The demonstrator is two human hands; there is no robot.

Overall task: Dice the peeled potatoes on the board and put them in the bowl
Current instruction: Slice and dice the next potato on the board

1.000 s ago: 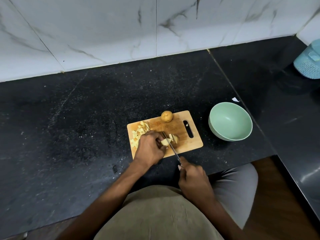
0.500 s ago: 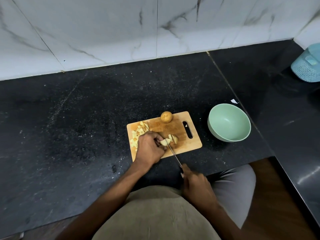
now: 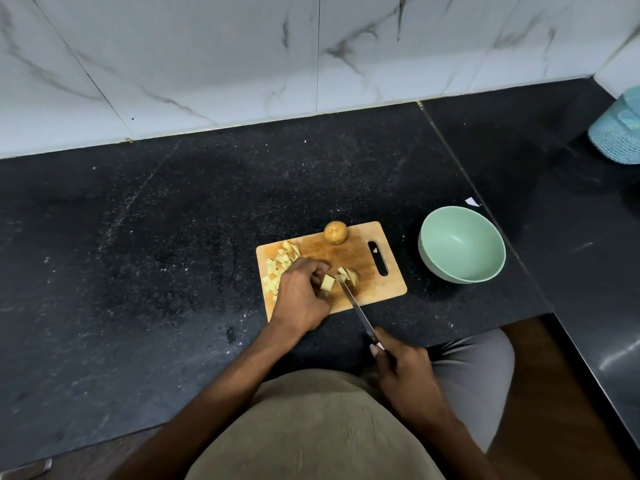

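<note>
A wooden cutting board (image 3: 377, 289) lies on the black counter. My left hand (image 3: 301, 292) sits on the board and holds a pale potato piece (image 3: 327, 283) with curled fingers. My right hand (image 3: 405, 372) grips the handle of a knife (image 3: 356, 308), whose blade tip lies against that piece. Cut potato chunks (image 3: 348, 275) lie just right of the blade. A pile of diced potato (image 3: 278, 266) covers the board's left end. One whole round potato (image 3: 335, 232) rests at the board's far edge. An empty green bowl (image 3: 462, 249) stands right of the board.
A white marble-tiled wall (image 3: 311, 57) runs along the back of the counter. A light blue container (image 3: 620, 133) stands at the far right. A small white scrap (image 3: 471, 201) lies behind the bowl. The counter's front edge is near my body.
The knife has been drawn back toward me, and my right hand has moved slightly nearer my body. My left hand keeps holding the potato piece on the board.
</note>
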